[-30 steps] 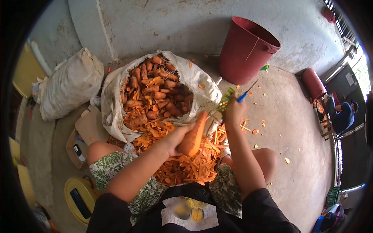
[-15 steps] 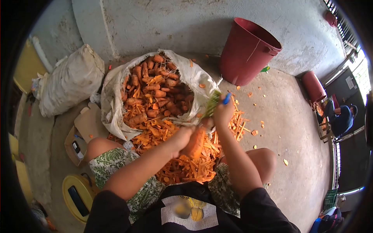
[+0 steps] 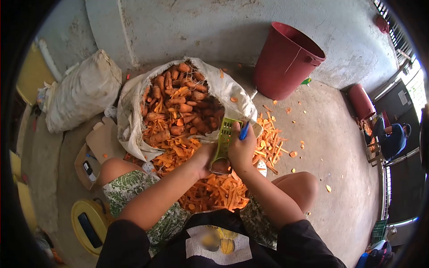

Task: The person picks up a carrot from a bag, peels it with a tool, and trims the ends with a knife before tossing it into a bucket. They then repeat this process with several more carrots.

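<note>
My left hand (image 3: 205, 157) is closed around a carrot (image 3: 220, 167), whose blunt end faces me while the rest is largely hidden. In my right hand (image 3: 242, 149) is a yellow-green slotted peeler (image 3: 227, 134), its near end over the carrot. A blue handle-like piece (image 3: 244, 131) sticks up from the same hand; what it belongs to is hidden. Below both hands lies a heap of orange peelings (image 3: 214, 192) between my legs. Just beyond, an open white sack (image 3: 237, 100) lies on its side, with many carrots (image 3: 183, 107) inside.
A tall red bin (image 3: 286, 62) stands by the wall. At left are a full sack (image 3: 85, 94), an opened cardboard box (image 3: 100, 143) and a yellow lid (image 3: 87, 207) with a phone (image 3: 89, 230) on it. Carrot scraps dot the floor (image 3: 330, 143). Another person (image 3: 393, 138) sits far right.
My right hand has come down and nearer to me with the peeler, from beyond the carrot to over it. The carrot has turned, so its long orange side no longer shows.
</note>
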`<state>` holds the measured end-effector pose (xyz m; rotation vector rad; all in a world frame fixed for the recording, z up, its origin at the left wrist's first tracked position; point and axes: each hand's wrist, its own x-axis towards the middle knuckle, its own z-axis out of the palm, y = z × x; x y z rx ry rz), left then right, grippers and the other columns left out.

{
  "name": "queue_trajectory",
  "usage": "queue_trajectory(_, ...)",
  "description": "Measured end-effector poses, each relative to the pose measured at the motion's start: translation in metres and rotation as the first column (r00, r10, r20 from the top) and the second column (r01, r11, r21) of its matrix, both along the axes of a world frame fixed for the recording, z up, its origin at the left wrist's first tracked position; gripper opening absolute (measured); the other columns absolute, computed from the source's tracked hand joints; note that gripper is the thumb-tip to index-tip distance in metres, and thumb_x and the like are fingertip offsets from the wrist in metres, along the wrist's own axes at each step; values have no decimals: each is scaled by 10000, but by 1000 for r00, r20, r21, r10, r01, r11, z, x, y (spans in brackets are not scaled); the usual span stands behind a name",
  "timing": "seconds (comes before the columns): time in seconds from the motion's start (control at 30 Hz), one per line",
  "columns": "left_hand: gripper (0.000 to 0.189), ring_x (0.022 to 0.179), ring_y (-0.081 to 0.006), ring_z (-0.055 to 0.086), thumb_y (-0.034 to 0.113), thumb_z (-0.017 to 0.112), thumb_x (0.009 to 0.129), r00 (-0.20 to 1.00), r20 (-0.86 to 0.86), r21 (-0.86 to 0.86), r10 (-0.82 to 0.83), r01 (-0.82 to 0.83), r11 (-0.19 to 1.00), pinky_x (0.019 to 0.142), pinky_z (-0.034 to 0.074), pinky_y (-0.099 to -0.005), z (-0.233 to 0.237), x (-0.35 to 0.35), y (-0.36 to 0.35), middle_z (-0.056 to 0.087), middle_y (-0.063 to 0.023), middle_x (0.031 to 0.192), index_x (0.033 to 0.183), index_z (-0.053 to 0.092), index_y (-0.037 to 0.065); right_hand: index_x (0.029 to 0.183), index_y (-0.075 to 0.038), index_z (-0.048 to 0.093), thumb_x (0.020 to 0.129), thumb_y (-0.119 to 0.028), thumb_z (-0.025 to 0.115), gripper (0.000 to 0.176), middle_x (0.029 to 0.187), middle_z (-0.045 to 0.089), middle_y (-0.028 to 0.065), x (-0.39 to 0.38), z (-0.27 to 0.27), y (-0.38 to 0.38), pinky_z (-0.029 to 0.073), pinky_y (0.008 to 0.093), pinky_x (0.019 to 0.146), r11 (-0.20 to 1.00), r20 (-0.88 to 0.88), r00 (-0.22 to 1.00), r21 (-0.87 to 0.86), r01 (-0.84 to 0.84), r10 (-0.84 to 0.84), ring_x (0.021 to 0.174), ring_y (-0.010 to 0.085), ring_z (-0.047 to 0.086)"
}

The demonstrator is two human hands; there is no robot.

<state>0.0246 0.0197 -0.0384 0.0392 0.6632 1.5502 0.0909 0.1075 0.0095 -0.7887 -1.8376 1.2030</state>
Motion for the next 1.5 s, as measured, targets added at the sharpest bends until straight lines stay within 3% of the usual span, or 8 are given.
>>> queue_trajectory(0.33,344,744,-171,597,334,353,921,930,-305,-258,-205,126,958,652,515,-310,36,26,-2,582,-73,895,1028,497,41,752,11,493,875,-216,480,258,578,509,96,-7,-42,144,364,322,483,823,36,834,194,534,-550,477,181,430)
queue_trajectory(0.4,353,750,-170,599,341,383,910,968,-157,-187,-194,164,969,657,516,-327,23,12,-2,578,-69,916,1065,493,43,745,10,489,879,-206,467,255,577,493,51,-3,-28,140,348,306,470,906,-131,902,-174,387,-411,487,122,415)
queue_trajectory(0.63,312,714,-166,611,310,342,911,955,278,142,-101,63,988,552,527,-326,-18,-13,1,596,-68,823,992,518,66,768,-11,480,878,-233,487,248,529,418,40,-4,-11,24,329,304,455,997,-100,995,-71,-38,31,481,130,388)
queue_trajectory(0.8,292,631,-158,608,282,319,914,995,46,-139,86,-79,987,529,509,-289,6,6,8,598,-67,776,965,512,68,841,-2,498,859,-210,508,210,572,471,181,-3,-12,10,368,386,494,991,49,995,103,80,-86,501,301,468)
queue_trajectory(0.9,296,721,-145,604,287,339,917,983,-135,195,-128,153,969,575,510,-290,-17,-4,8,590,-69,857,1005,500,55,834,-5,513,857,-212,504,208,596,516,184,-11,-40,45,377,397,505,980,114,976,95,176,-186,527,325,501)
queue_trajectory(1.03,350,715,-146,598,321,362,922,902,-383,-289,-202,90,953,599,507,-274,19,25,7,585,-79,874,1054,469,15,785,-2,510,878,-243,459,263,602,531,147,-4,-38,131,374,378,517,814,120,813,214,539,-570,541,277,511)
queue_trajectory(1.3,322,668,-170,612,340,426,884,995,-97,-177,-24,7,984,550,528,-307,8,2,6,592,-76,824,990,517,49,704,-40,467,878,-186,472,227,582,403,-28,-3,3,44,296,245,477,978,-133,988,-205,46,-75,525,70,352)
queue_trajectory(1.5,286,635,-154,602,289,359,899,996,-89,-157,20,-34,987,506,520,-294,3,4,7,591,-77,794,945,511,51,784,-9,482,861,-208,505,214,549,482,160,1,-9,6,386,364,492,995,97,995,94,21,-30,501,285,483)
